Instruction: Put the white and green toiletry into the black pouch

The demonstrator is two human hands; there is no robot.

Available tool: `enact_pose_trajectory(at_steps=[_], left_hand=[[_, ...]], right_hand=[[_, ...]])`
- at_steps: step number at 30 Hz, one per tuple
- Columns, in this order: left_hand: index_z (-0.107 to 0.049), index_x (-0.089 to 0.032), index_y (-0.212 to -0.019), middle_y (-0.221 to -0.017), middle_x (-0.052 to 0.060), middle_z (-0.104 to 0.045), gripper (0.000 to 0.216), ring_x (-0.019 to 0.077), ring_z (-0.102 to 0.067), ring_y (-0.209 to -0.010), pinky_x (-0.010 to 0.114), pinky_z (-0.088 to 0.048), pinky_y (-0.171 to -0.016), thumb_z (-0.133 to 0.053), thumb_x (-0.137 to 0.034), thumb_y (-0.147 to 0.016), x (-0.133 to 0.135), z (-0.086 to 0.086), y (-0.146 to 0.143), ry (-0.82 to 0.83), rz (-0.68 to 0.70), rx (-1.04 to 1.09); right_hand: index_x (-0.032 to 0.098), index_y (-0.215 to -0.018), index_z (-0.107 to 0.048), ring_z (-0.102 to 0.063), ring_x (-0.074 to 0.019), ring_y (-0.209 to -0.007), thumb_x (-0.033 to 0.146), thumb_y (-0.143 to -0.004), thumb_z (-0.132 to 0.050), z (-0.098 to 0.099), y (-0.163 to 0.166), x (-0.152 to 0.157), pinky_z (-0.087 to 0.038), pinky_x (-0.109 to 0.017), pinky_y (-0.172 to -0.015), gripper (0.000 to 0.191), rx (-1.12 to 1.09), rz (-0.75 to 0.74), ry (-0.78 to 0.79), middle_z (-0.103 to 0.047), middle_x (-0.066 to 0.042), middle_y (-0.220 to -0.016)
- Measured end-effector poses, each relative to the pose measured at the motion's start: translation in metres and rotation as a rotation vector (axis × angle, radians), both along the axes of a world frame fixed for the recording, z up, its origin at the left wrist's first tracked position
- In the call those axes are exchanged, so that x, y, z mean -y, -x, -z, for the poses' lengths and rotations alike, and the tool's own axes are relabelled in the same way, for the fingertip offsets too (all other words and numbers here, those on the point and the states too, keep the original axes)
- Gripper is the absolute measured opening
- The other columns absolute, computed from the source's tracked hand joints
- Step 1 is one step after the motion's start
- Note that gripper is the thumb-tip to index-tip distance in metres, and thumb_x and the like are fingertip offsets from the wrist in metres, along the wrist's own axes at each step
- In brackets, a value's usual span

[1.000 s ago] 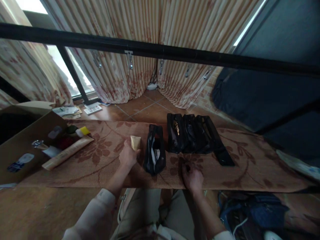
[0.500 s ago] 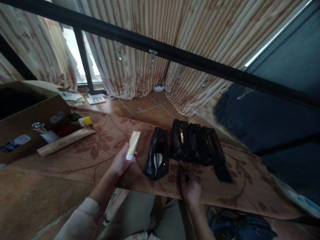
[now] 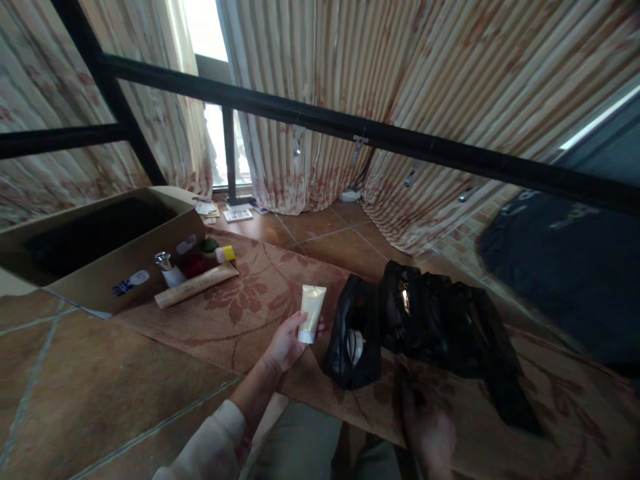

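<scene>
My left hand (image 3: 286, 347) is closed around a small pale gold squeeze tube (image 3: 313, 308), its white cap end down and its flat end up. Just right of it stands a black mesh pouch (image 3: 343, 363), unzipped at the top, with a white round object (image 3: 355, 345) inside. Beside that pouch lies a black bag with several mesh compartments (image 3: 445, 327); something gold shines in its nearest one. My right hand (image 3: 431, 430) rests low over the cloth in front of this bag, dark and blurred, so its fingers cannot be made out.
A patterned brown cloth (image 3: 270, 293) covers the bench. At its left are an open cardboard box (image 3: 145, 257), a long beige tube (image 3: 197, 285), a silver-topped white bottle (image 3: 173, 275) and a yellow-capped tube (image 3: 226, 253). A dark metal rail (image 3: 260, 107) crosses before the curtains.
The view has swung left, bringing more of the box into sight. My left hand has turned the gold tube so its broad face shows. My right hand stays near the bag.
</scene>
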State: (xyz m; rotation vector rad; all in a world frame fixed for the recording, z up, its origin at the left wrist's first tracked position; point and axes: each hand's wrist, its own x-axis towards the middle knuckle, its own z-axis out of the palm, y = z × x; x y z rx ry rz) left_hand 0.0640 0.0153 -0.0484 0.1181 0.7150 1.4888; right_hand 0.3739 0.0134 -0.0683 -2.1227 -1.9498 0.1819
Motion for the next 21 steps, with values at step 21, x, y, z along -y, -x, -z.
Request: enact_pose_trajectory(at_steps=[21], left_hand=[[-0.065, -0.013, -0.091, -0.088, 0.007, -0.070, 0.034, 0.0160, -0.065, -0.072, 0.030, -0.050, -0.073, -0.074, -0.008, -0.059, 0.0036, -0.0005, -0.0010, -0.129, -0.008, -0.086]], right_hand=[[0.019, -0.089, -0.065, -0.061, -0.0234, -0.071, 0.048, -0.090, -0.035, -0.0042, 0.0020, -0.0004, -0.039, -0.030, -0.061, 0.042, 0.022, -0.035, -0.037, -0.068, -0.012, -0.082]])
